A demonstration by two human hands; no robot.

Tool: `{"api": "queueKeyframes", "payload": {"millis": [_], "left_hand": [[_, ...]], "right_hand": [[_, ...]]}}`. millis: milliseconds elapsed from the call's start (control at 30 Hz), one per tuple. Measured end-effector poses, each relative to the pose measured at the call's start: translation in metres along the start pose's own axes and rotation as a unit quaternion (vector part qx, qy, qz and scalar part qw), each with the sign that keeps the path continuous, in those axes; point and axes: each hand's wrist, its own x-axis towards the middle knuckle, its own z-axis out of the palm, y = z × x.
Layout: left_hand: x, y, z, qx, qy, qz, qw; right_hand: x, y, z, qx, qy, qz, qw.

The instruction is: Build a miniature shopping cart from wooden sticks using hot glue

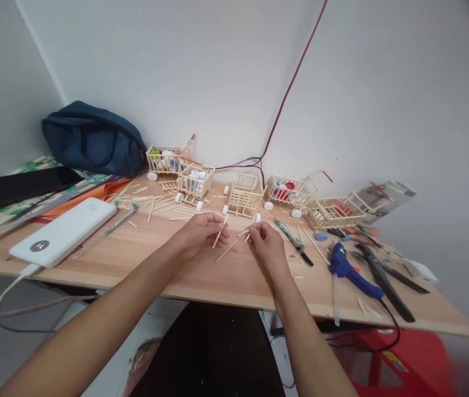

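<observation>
My left hand [207, 234] pinches a short wooden stick [219, 232] that tilts upward between thumb and fingers. Across from it, my right hand [264, 242] has its fingers closed on a small wooden stick [247, 238] near the tabletop; another short piece shows beside those fingertips. A loose stick [227, 251] lies between both hands on the wooden table [226, 281]. Just behind the hands stands a miniature cart [244, 196] built of sticks, with white wheels and no load visible inside.
More miniature carts [195, 181] line the wall, some with colourful bits inside. At right lie a blue glue gun [352, 270], pliers [385, 284] and a craft knife [294, 242]. A white power bank [64, 231], a phone [23, 186] and a blue bag [94, 138] occupy the left.
</observation>
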Motion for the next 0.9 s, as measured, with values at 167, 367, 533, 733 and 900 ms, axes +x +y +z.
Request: {"api": "queueKeyframes", "payload": {"millis": [167,367,533,733,900], "left_hand": [[0.002,-0.001,-0.001,-0.008,0.009,-0.012,1.0],[0.001,-0.002,0.0,0.007,0.046,-0.004,0.999],[0.004,-0.004,-0.001,0.009,0.051,-0.002,0.999],[0.007,-0.005,-0.004,0.021,0.067,0.004,0.997],[0.007,-0.004,-0.002,0.02,0.064,0.004,0.998]], "right_hand": [[-0.004,-0.006,-0.004,-0.179,0.014,-0.037,0.983],[-0.011,-0.018,-0.005,-0.376,-0.008,0.03,0.926],[-0.016,-0.028,-0.001,-0.457,0.0,0.037,0.888],[-0.019,-0.03,0.001,-0.464,0.012,0.037,0.885],[-0.023,-0.031,-0.007,-0.405,0.015,0.024,0.914]]}}
